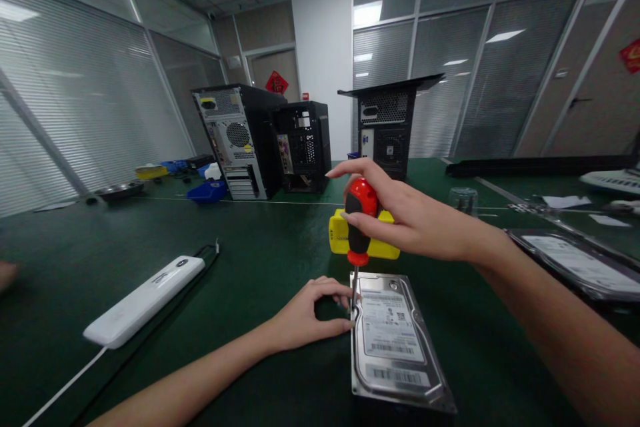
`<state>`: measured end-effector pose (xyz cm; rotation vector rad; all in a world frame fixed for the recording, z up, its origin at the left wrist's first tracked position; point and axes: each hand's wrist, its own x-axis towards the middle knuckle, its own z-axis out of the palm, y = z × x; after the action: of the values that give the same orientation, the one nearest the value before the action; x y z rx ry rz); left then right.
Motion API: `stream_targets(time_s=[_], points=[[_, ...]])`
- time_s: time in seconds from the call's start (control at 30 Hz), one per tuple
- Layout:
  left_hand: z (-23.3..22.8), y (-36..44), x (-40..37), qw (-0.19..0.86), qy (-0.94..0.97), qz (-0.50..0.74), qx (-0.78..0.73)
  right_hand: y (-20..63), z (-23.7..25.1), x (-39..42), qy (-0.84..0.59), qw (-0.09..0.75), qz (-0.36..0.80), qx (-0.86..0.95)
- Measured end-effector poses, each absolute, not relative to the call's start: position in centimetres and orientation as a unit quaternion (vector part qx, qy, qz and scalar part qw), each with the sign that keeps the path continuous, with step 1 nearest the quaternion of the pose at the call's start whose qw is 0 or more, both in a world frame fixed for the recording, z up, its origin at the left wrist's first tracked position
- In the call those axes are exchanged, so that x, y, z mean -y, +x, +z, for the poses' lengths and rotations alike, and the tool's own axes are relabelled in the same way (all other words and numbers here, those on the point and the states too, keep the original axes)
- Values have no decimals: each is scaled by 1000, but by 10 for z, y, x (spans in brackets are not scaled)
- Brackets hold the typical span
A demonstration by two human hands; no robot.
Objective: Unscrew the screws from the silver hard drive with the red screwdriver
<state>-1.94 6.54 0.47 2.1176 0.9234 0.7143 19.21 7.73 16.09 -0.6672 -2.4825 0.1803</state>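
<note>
"Red-and-black screwdriver [358, 240]: status?"
"Handle gripped in right hand [400, 213]; shaft near upright, tip at left edge of hard disk drive [393, 330]."
"Left hand [313, 313]?"
"Curved wide, fingertips at same edge."
"Drive position?"
"Label-up on green table [280, 247], yellow bin [384, 249] beyond."

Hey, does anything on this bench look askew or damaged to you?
One thing: a flat black panel lies across the top of the right-hand computer case, jutting past both sides instead of sitting flush. The hard drive under the screwdriver shows no obvious damage.
</note>
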Motion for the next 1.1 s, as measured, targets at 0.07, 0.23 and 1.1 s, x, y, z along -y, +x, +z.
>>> stream_targets(time_s=[0.07,0.23,1.1], points=[[5,-19,-66,354,819,274,-359,190,160,-79,-246,298,17,922],[5,-21,-66,356,819,270,-359,191,161,-78,-238,314,-21,919],[12,-20,-63,347,831,205,-383,190,162,-81,-209,307,-2,928]])
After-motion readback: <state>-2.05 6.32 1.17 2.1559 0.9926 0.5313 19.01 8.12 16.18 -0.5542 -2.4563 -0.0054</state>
